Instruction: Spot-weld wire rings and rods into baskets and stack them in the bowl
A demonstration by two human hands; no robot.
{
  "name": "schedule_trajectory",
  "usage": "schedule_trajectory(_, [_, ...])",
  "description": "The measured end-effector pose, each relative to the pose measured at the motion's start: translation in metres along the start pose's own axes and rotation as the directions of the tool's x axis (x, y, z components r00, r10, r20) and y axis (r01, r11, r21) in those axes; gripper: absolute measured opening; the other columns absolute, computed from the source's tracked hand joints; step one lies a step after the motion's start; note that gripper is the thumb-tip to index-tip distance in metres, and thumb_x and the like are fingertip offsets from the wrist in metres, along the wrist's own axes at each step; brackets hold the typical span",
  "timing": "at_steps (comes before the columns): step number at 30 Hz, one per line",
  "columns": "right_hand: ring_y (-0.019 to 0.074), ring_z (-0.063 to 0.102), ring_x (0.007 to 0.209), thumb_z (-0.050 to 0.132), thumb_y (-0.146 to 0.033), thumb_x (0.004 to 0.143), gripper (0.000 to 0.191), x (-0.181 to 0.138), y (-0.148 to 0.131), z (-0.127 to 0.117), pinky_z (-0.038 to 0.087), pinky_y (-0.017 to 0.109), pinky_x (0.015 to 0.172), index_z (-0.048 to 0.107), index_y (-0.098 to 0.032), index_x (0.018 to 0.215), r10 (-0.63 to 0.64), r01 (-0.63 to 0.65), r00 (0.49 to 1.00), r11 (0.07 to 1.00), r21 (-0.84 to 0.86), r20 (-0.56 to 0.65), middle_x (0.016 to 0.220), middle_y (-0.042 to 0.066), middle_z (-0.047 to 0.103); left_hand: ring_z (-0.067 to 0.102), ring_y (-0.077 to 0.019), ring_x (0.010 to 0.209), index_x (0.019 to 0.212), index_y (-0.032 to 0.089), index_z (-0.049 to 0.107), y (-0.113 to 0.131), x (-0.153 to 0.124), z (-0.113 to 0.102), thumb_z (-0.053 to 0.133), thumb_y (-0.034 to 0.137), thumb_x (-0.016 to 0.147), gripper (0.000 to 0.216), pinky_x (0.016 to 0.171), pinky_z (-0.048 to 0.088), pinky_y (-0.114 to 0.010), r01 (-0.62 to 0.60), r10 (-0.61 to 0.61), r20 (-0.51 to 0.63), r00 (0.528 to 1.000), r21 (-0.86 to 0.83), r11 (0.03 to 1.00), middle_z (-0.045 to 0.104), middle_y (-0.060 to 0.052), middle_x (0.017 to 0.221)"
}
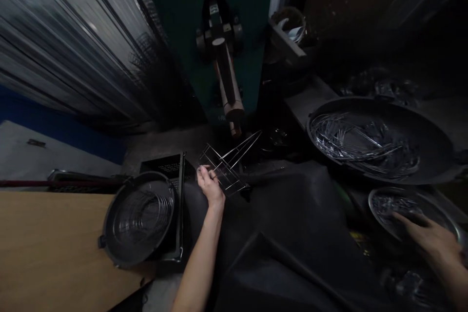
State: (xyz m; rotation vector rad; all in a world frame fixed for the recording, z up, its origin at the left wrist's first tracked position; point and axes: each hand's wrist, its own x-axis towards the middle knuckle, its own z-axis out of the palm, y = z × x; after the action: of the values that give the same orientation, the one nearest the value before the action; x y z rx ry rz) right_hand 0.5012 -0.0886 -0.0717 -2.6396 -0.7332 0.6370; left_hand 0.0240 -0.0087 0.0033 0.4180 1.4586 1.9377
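Tan tabletop [54, 248] lies left of a green machine [223, 34]; left grip [210, 187] pinches wire frame [223, 159]; right grip [435, 238], at bowl [370, 202], unclear.

The head camera looks forward and down (from close above) over both hands [210, 186].

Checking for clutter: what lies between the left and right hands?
In the head view, between the left hand and right hand: mainly the wire frame the left holds, a dark draped sheet, then the silvery bowl's rim.
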Motion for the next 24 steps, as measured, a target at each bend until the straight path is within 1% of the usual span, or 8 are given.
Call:
schedule_trajectory(4, [0.0429, 0.057, 0.078, 0.06, -0.043, 0.054, 0.028, -0.011, -0.011, -0.009, 0.033, 0.051, 0.059, 0.037, -0.032, 0.044, 0.128, -0.099, 0.971, 0.984, 0.149, -0.2, 0.049, 0.013, 0.041, 0.02, -0.0032, 0.043, 0.079, 0.017, 0.048, 0.005, 0.005, -0.005, 0.054, 0.05, 0.085, 0.033, 0.04, 0.012, -0.018, -0.032, 0.032, -0.006, 0.999, -0.004, 0.999, 0.026, 0.009, 0.055])
schedule_trajectory(6, [0.0422, 0.058, 0.088, 0.061, -0.04, 0.058, 0.015, -0.027, -0.039, -0.008, 0.036, 0.052, 0.063, 0.05, -0.031, 0.053, 0.048, 0.007, 0.969, 0.975, 0.223, -0.243, 0.059, 0.019, 0.052, 0.02, -0.0034, 0.043, 0.078, 0.018, 0.048, 0.01, 0.005, -0.005, 0.053, 0.048, 0.085, 0.032, 0.04, 0.012, -0.018, -0.036, 0.036, -0.006, 0.999, -0.001, 0.999, 0.026, 0.009, 0.054])
schedule_trajectory(9, [0.0318, 0.063, 0.087, 0.067, -0.037, 0.064, 0.018, -0.069, -0.103, 0.006, 0.046, 0.044, 0.07, 0.065, -0.024, 0.077, -0.245, 0.237, 0.968, 0.831, 0.503, -0.051, 0.089, 0.022, 0.064, 0.02, -0.0038, 0.042, 0.077, 0.018, 0.048, 0.015, 0.004, -0.004, 0.054, 0.049, 0.084, 0.033, 0.04, 0.011, -0.018, -0.048, 0.048, -0.01, 0.999, -0.004, 0.999, 0.025, 0.009, 0.052])
schedule_trajectory(11, [0.0239, 0.065, 0.08, 0.071, -0.036, 0.065, 0.024, -0.103, -0.149, 0.022, 0.052, 0.038, 0.073, 0.066, -0.022, 0.084, -0.401, 0.18, 0.904, 0.675, 0.715, 0.151, 0.095, 0.014, 0.067, 0.02, -0.0037, 0.043, 0.077, 0.018, 0.048, 0.017, 0.003, -0.004, 0.055, 0.05, 0.083, 0.034, 0.041, 0.012, -0.018, -0.052, 0.052, -0.011, 0.999, -0.011, 0.999, 0.025, 0.009, 0.052])
schedule_trajectory(15, [0.0162, 0.065, 0.069, 0.082, -0.03, 0.057, 0.032, -0.166, -0.223, 0.056, 0.056, 0.027, 0.065, 0.068, -0.016, 0.082, -0.551, -0.05, 0.718, 0.567, 0.822, 0.424, 0.078, 0.005, 0.068, 0.019, -0.0033, 0.042, 0.078, 0.018, 0.048, 0.018, 0.003, -0.004, 0.055, 0.05, 0.083, 0.034, 0.04, 0.012, -0.017, -0.033, 0.033, 0.005, 0.999, -0.016, 0.999, 0.024, 0.009, 0.051])
schedule_trajectory(17, [0.0137, 0.063, 0.062, 0.083, -0.027, 0.057, 0.027, -0.189, -0.249, 0.067, 0.054, 0.022, 0.057, 0.067, -0.014, 0.074, -0.578, -0.095, 0.669, 0.556, 0.826, 0.466, 0.068, 0.005, 0.066, 0.019, -0.003, 0.041, 0.078, 0.017, 0.048, 0.018, 0.003, -0.005, 0.056, 0.051, 0.082, 0.035, 0.04, 0.012, -0.016, -0.035, 0.036, 0.01, 0.999, -0.028, 0.999, 0.024, 0.01, 0.051])
schedule_trajectory(20, [0.0106, 0.06, 0.053, 0.084, -0.025, 0.06, 0.024, -0.209, -0.277, 0.074, 0.048, 0.016, 0.045, 0.065, -0.012, 0.065, -0.581, -0.102, 0.659, 0.56, 0.822, 0.478, 0.059, 0.003, 0.063, 0.02, -0.0026, 0.041, 0.077, 0.017, 0.049, 0.018, 0.004, -0.007, 0.059, 0.052, 0.08, 0.036, 0.04, 0.013, -0.015, -0.041, 0.041, -0.001, 0.999, -0.05, 0.998, 0.024, 0.01, 0.051])
schedule_trajectory(24, [0.0093, 0.06, 0.056, 0.085, -0.027, 0.057, 0.028, -0.222, -0.295, 0.076, 0.044, 0.013, 0.043, 0.065, -0.011, 0.069, -0.59, -0.206, 0.626, 0.505, 0.838, 0.509, 0.062, 0.003, 0.063, 0.023, -0.0026, 0.041, 0.079, 0.017, 0.05, 0.018, 0.005, -0.01, 0.059, 0.054, 0.079, 0.038, 0.04, 0.015, -0.014, -0.017, 0.016, -0.016, 1.0, -0.028, 0.999, 0.027, 0.009, 0.051])
